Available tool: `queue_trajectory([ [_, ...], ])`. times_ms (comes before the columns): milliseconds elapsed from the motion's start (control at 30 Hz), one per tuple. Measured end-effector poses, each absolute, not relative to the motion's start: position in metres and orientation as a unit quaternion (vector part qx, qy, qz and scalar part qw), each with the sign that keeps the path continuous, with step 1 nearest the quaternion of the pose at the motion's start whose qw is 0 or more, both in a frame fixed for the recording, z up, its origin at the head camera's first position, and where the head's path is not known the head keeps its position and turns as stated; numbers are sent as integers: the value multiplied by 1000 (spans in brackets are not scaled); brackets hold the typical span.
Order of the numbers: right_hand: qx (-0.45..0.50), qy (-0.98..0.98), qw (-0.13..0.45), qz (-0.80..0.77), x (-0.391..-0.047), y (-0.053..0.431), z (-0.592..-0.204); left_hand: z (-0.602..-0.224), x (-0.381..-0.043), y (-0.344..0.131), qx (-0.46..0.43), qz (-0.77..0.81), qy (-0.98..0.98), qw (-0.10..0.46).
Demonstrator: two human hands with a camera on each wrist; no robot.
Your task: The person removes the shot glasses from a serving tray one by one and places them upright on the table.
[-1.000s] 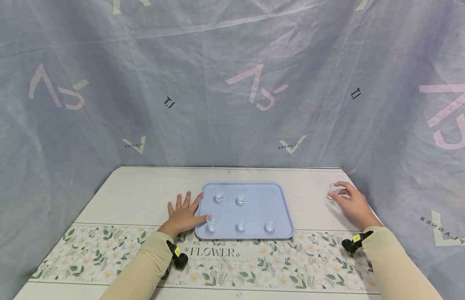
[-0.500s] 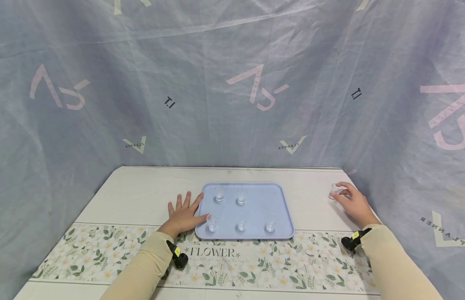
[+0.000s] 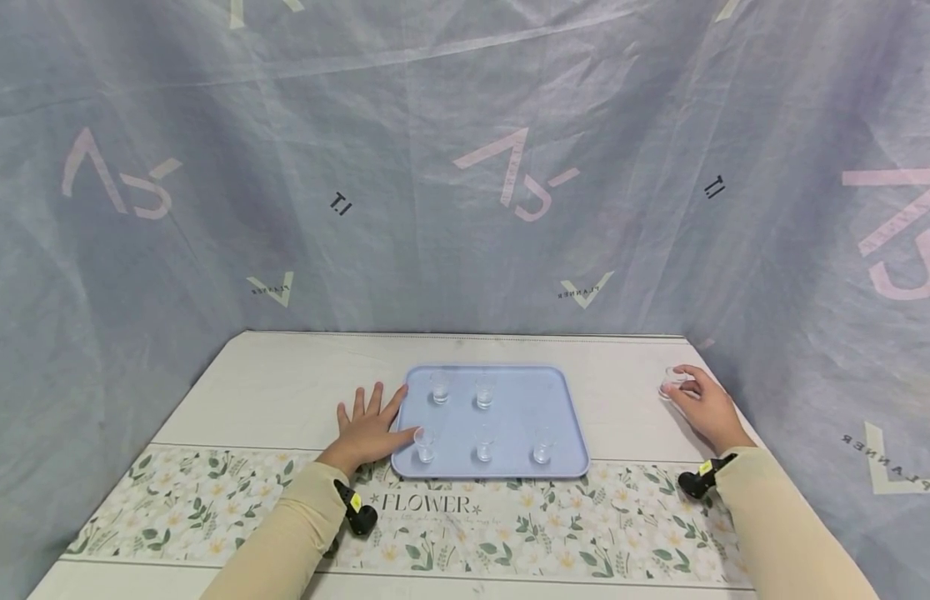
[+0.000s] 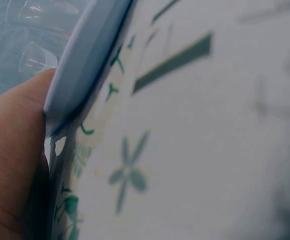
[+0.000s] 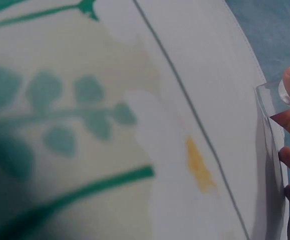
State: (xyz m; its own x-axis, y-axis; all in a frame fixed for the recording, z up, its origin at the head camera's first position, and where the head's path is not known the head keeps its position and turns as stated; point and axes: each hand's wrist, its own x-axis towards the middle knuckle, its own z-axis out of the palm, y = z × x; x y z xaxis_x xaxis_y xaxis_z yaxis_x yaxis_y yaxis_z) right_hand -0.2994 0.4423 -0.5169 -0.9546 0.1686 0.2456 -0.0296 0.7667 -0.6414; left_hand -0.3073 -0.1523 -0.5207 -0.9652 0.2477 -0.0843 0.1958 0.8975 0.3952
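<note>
In the head view, a light blue tray [image 3: 510,421] holds several small clear glasses, two in the back row, such as this glass [image 3: 483,393], and three along the front. My left hand [image 3: 362,435] lies with spread fingers at the tray's left side, its thumb over the rim beside the front-left glass [image 3: 425,450]. Part of that thumb [image 4: 19,120] shows against the tray rim in the left wrist view. Far to the right, my right hand [image 3: 708,412] pinches another small clear glass [image 3: 667,385] between thumb and fingers; whether its base touches the table is unclear.
A white cloth with a floral band [image 3: 540,533] covers the table. Grey-blue curtain fabric [image 3: 450,250] hangs behind it and on both sides. The right hand is close to the table's right edge.
My right hand and its glass have shifted very slightly to the right, while the right wrist has eased a little left. The left hand, tray and other glasses stay put.
</note>
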Motion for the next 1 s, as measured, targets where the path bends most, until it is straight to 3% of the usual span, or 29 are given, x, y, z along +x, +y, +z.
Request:
queue_trajectory([
  [567, -49, -919, 113, 374, -295, 440, -506, -528, -312, -153, 115, 197, 971, 70],
  [1000, 39, -923, 197, 328, -296, 405, -477, -522, -310, -153, 113, 201, 970, 78],
])
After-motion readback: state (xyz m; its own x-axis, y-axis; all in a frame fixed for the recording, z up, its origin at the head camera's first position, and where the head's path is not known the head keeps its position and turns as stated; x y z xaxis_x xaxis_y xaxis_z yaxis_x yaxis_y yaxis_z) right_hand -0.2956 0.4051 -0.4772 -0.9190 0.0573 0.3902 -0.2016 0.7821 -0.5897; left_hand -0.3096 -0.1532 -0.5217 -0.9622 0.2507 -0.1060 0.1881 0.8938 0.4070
